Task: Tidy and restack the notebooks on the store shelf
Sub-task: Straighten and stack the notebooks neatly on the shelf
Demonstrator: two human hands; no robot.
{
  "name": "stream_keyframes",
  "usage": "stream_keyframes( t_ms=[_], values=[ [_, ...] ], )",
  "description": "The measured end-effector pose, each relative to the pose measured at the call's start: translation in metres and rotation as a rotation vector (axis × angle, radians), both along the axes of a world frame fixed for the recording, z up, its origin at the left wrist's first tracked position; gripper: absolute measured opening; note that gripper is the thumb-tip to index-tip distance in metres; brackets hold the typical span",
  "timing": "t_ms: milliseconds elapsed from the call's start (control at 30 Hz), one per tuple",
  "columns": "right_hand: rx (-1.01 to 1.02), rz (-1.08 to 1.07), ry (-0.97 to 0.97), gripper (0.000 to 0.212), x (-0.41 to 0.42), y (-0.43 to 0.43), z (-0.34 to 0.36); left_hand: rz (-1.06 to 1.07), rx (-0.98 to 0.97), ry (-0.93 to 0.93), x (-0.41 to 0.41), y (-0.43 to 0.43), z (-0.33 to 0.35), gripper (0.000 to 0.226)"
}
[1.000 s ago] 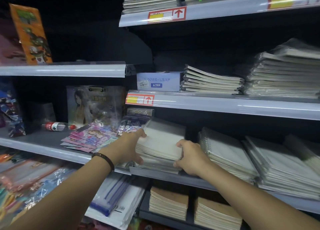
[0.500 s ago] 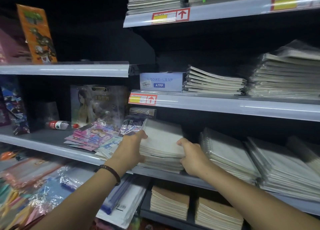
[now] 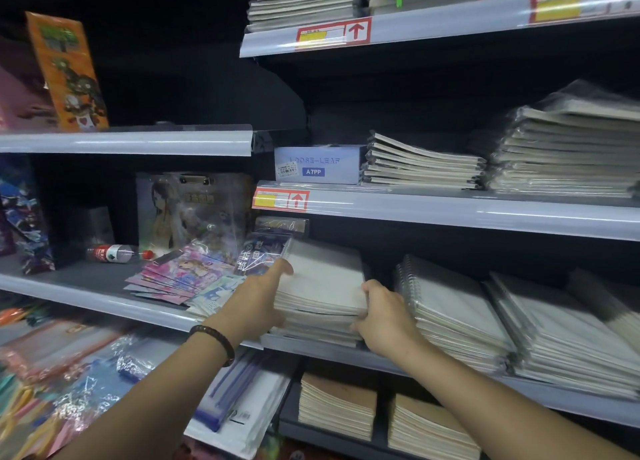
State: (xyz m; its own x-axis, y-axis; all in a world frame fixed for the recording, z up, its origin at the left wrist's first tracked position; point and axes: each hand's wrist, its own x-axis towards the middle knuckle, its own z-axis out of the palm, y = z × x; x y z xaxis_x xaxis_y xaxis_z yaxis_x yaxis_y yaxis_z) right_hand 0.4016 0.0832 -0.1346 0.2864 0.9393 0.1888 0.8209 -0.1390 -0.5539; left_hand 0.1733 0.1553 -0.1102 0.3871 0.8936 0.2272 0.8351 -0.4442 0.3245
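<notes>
Both hands bracket the leftmost stack of notebooks (image 3: 322, 286) at the left end of the middle shelf (image 3: 450, 214), near its front edge. The left hand (image 3: 258, 298) clasps the stack's left side, index finger extended along the top cover; the right hand (image 3: 382, 316) curls round the front right corner, thumb on top. Compared with a second ago, the upper notebooks have been raised slightly and drawn leftward, leaving a visible step above the lower ones; this suggests squaring of the pile is under way rather than finished. Covers are pale, matte and rectangular, some apparently film-wrapped, though blur makes this uncertain. The neighbouring spiral-bound stack (image 3: 446, 307) shows wire coils and glossy wrapping. Just left lie glossy pink illustrated packs (image 3: 180, 274), fanned loosely, beside a small bottle (image 3: 110, 253).
</notes>
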Motion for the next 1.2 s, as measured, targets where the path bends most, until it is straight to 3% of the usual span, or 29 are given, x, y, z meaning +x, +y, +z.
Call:
stream_keyframes(
  t_ms=[200,433,600,800,1200],
  values=[
    [0.062,0.012,0.049,0.062,-0.003,-0.007,0.005,-0.042,0.025,0.055,-0.004,0.009,0.012,0.079],
    [0.04,0.029,0.029,0.059,-0.009,-0.005,0.005,-0.028,0.015,-0.011,-0.007,0.017,0.009,0.081],
    [0.029,0.015,0.025,0.056,-0.008,-0.003,0.002,-0.01,-0.046,-0.002,-0.006,0.021,0.011,0.11],
    [-0.179,-0.042,0.071,0.033,-0.003,0.006,-0.001,0.02,-0.151,-0.032,-0.005,0.023,0.012,0.111],
    [-0.244,-0.055,-0.045,0.031,-0.008,0.013,0.013,0.008,-0.134,0.027,-0.004,0.029,0.008,0.12]
  ],
)
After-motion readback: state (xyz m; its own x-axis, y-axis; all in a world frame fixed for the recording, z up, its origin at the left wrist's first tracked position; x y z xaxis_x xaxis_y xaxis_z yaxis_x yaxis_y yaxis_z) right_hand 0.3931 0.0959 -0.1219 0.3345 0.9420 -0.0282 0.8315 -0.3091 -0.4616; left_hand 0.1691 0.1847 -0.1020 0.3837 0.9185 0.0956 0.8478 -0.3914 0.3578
